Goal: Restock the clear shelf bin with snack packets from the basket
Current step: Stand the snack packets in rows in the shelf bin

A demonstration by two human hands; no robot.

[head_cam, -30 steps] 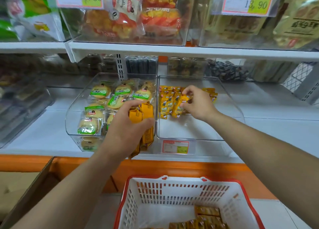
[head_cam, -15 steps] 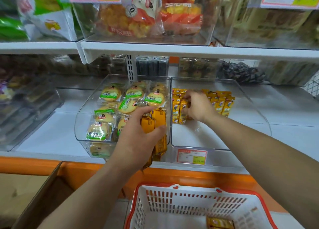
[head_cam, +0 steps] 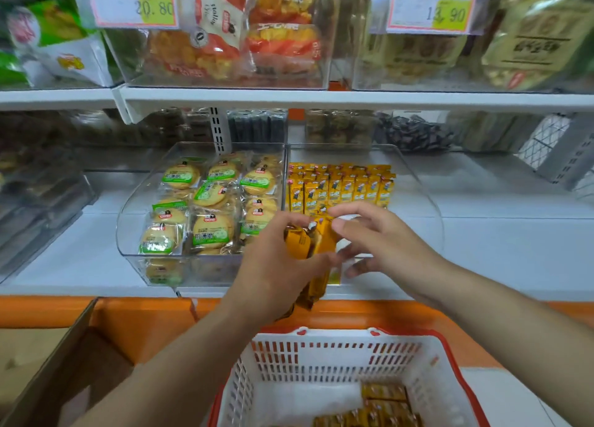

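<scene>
Yellow packets gripped in left hand; right hand pinches 1.

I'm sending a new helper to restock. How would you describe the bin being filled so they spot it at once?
On the lower white shelf two clear bins sit side by side. Take the right-hand bin, above the red-rimmed basket. It holds upright rows of yellow packets, whereas its left neighbour holds round biscuits in green-labelled wrappers.

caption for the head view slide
Left hand grips orange snack packets, right hand reaching to them, before the clear bin.
</scene>
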